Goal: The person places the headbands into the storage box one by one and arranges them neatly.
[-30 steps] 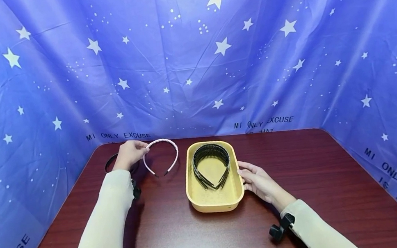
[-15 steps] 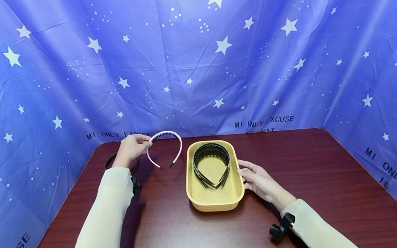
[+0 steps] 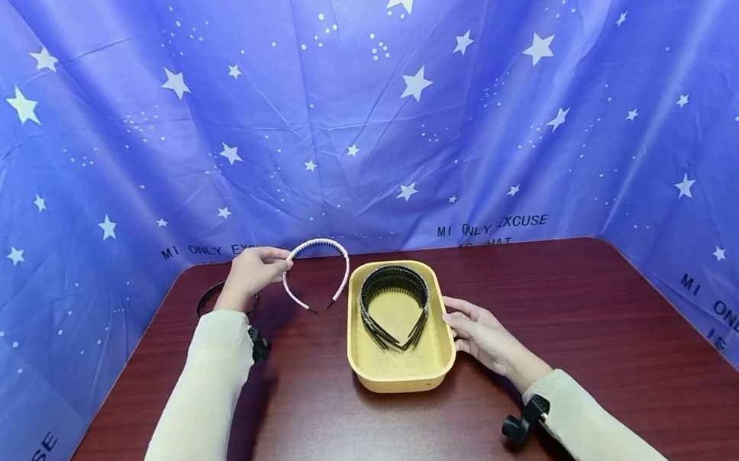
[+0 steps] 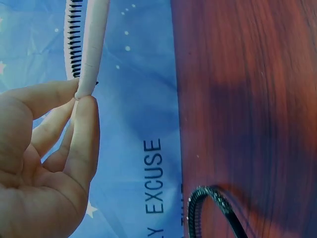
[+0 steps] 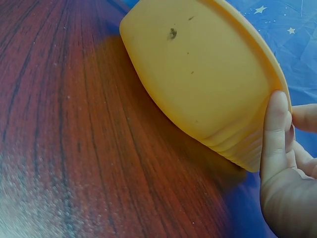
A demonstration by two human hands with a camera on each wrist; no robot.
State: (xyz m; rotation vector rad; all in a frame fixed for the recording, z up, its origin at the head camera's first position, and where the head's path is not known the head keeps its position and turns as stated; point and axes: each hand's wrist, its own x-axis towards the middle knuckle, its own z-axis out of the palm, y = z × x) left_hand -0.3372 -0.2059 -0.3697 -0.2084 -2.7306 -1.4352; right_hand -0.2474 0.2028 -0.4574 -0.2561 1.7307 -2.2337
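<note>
My left hand [image 3: 255, 273] pinches a pale pink headband [image 3: 346, 256] between thumb and fingertips. The band hangs above the table, to the left of a yellow tub [image 3: 404, 384], with its dark tips downward. A row of black teeth lines its inner side in the left wrist view. Inside the tub lie several black toothed headbands [image 3: 392, 280] nested together. My right hand [image 3: 487, 339] rests against the tub's right side. In the right wrist view its thumb [image 5: 276, 129] lies along the outer wall, with the other fingers by the rim.
Another dark headband [image 3: 206, 297] with a glittery surface lies on the table behind my left hand, partly hidden by it. The reddish-brown wooden table [image 3: 327, 451] meets a blue star-print cloth [image 3: 355, 109] at the back and sides.
My left hand has lifted the pale pink headband and carried it rightward, closer to the tub. My right hand and the tub have stayed in place.
</note>
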